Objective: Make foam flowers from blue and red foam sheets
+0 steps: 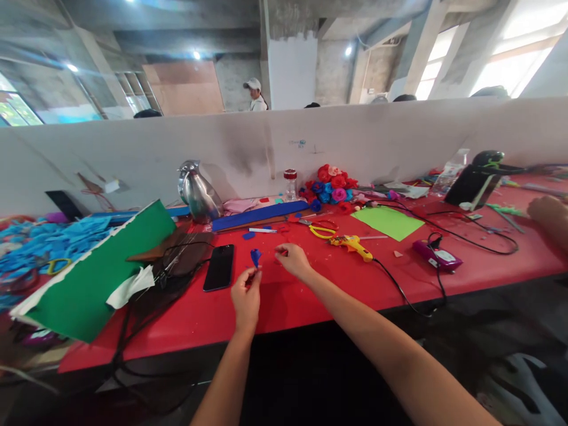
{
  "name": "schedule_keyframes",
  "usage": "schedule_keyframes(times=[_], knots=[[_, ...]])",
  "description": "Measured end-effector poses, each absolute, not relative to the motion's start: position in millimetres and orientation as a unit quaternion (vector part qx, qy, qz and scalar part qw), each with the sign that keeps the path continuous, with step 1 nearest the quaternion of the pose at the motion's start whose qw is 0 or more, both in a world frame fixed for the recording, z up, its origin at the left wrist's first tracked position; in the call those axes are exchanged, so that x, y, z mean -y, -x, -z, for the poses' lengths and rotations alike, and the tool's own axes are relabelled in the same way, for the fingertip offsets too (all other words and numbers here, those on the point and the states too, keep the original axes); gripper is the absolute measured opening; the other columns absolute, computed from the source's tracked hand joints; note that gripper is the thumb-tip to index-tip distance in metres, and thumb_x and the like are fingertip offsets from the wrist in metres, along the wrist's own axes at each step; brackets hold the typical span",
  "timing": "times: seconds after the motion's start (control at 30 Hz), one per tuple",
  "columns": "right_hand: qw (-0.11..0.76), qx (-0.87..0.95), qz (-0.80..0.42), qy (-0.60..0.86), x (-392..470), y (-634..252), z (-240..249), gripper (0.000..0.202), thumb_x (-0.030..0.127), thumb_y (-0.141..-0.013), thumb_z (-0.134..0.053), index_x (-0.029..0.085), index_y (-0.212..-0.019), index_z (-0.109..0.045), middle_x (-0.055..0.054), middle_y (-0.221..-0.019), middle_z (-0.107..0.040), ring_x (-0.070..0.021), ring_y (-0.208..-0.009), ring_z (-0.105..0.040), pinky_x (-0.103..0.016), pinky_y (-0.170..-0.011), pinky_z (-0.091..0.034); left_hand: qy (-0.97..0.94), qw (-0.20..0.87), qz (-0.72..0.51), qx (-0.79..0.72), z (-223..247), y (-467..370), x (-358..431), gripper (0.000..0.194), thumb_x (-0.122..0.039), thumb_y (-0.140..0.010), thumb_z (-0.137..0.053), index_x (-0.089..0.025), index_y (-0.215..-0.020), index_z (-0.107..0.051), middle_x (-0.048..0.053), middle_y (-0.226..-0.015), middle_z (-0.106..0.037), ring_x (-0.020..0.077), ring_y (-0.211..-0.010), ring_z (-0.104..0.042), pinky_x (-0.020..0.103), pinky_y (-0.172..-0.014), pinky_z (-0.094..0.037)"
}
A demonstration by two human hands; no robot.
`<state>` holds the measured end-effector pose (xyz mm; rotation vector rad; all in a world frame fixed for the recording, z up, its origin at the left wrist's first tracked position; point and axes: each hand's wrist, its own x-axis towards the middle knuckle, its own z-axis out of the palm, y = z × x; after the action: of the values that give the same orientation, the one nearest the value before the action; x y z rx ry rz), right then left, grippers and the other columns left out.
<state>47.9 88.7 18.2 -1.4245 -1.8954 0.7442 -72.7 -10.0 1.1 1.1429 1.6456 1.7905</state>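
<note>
My left hand (247,299) pinches the base of a small curled blue paper flower (255,256) between thumb and fingertips, holding it upright over the red table (284,307). Just right of it, my right hand (293,258) has its fingers curled in and thumb close to them. Whatever may lie between those fingertips is too small to make out. A black phone (219,268) lies left of my left hand. Beyond the hands are a blue scrap (248,235), a white stick (262,230) and a long blue strip (260,215).
Yellow-handled pliers (323,229), a yellow glue gun (352,245) with a trailing cord, a green sheet (388,222) and a purple box (437,256) lie to the right. Paper flowers (331,188) and a steel jug (199,192) stand behind. A green board (97,272) leans left. Another person's hand (550,216) is far right.
</note>
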Motion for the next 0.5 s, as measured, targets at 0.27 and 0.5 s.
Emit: schedule_keyframes(times=[0.27,0.5], knots=[[0.220,0.745,-0.191,0.600,-165.3,-5.0,-26.9,0.031,0.018,-0.087,-0.049,0.019,-0.114,-0.063,-0.012,-0.128,-0.056,-0.0229,-0.103,-0.062,-0.029,-0.083,-0.049,-0.364,0.282,-0.649,-0.605,4.9,72.9,7.5,0.028,-0.039,-0.068,-0.067,-0.016,-0.083,-0.072,0.009,-0.087,-0.074,0.0225,-0.083,-0.066,0.036,-0.082,-0.049],[0.158,0.766,-0.160,0.603,-171.5,6.0,-21.0,0.028,0.022,-0.090,-0.046,0.016,-0.114,-0.059,-0.017,-0.119,-0.059,-0.0246,-0.103,-0.062,-0.034,-0.082,-0.050,-0.375,0.292,-0.637,-0.607,4.2,73.3,8.0,0.030,-0.041,-0.068,-0.067,-0.016,-0.084,-0.072,0.009,-0.087,-0.074,0.0225,-0.083,-0.066,0.035,-0.080,-0.050]])
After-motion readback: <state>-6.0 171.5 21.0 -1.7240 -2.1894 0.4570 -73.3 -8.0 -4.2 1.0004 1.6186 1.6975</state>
